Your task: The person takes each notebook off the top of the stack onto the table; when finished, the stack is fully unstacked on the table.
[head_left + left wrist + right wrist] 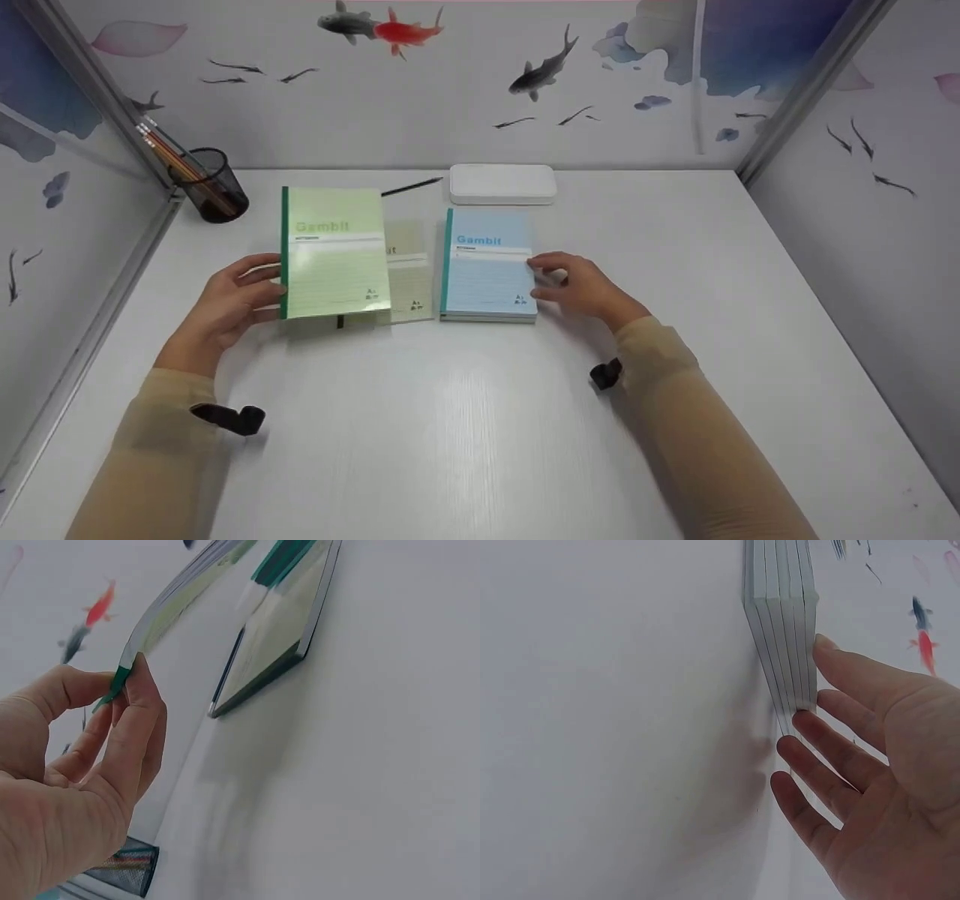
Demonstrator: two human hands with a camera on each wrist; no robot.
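My left hand pinches a light green notebook at its dark green spine, thumb on one side and fingers on the other. In the left wrist view this notebook bends and hangs above a pale grey-green notebook lying on the table. The green notebook hides part of the pale one in the head view. My right hand touches the right edge of a stack of notebooks topped by a blue notebook. Its fingers reach out fairly straight along the stack's page edges in the right wrist view.
A black mesh pen cup with several pencils stands at the back left. A white case lies near the back wall, beside a dark pencil. Printed wall panels border the white table at the back and sides.
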